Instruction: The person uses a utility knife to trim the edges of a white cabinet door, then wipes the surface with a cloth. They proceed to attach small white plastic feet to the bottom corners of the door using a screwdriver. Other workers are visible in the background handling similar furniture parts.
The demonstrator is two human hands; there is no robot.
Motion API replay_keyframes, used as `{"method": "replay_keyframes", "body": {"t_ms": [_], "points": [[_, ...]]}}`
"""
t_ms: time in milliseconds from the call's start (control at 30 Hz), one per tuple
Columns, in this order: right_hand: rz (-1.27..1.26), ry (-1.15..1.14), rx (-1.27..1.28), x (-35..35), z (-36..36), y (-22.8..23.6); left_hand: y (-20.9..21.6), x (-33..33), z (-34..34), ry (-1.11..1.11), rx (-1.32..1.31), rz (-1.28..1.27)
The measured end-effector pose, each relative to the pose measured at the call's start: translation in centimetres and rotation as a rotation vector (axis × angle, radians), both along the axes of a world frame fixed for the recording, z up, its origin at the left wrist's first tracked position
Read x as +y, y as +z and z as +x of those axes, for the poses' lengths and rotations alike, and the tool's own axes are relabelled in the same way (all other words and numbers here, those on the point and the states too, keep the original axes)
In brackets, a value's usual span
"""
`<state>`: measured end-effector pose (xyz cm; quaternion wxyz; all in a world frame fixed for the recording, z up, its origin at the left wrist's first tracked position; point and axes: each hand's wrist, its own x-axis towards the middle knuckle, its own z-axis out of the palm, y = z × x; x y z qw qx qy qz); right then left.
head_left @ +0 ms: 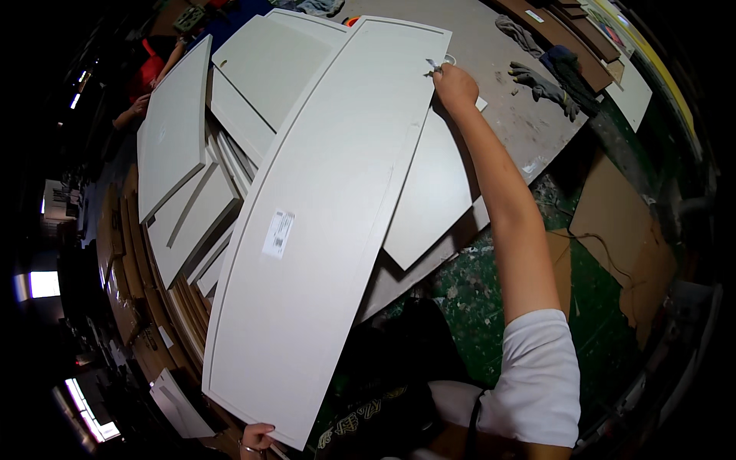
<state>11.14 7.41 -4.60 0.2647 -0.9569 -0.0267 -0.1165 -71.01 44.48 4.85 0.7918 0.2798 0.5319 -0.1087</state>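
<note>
A long white panel [322, 230] lay slantwise across the middle of the scene, its near end hanging off the table [529, 130] toward the person and its far end resting over other white boards. It had a routed groove running just inside its edges and a small label [278, 234] stuck left of centre. It looked rigid and flat, probably a painted board: stiff enough not to sag, likely fairly heavy for its length, with a smooth face that might slip and corners that could chip or mark if knocked. Its length suggested it was best held at both ends or along the two long edges rather than at one corner. The right hand [455, 86] reached to the far right corner, closed on the edge there with something small and pale at the fingers; what it was could not be told. The left hand [257, 438] sat at the near end, its fingers curled against the panel's lower edge, though it was mostly cut off by the picture's edge. More white boards [184, 130] were stacked and fanned to the left and under the panel. Another person's hand [142, 103] touched the far left board. Grey gloves [548, 88] lay on the table at the far right, and brown cardboard [613, 222] lay on the green floor to the right.
</note>
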Motion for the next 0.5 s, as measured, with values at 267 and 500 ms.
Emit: {"method": "replay_keyframes", "body": {"t_ms": [267, 500], "points": [[0.08, 0.055, 0.005, 2.8, -14.4, 2.2, -3.4, -4.6, 9.3, -0.103, -0.144, 0.001], [0.138, 0.179, 0.013, 4.1, -28.2, 2.5, -7.9, -5.5, 11.3, -0.191, -0.226, 0.011]]}}
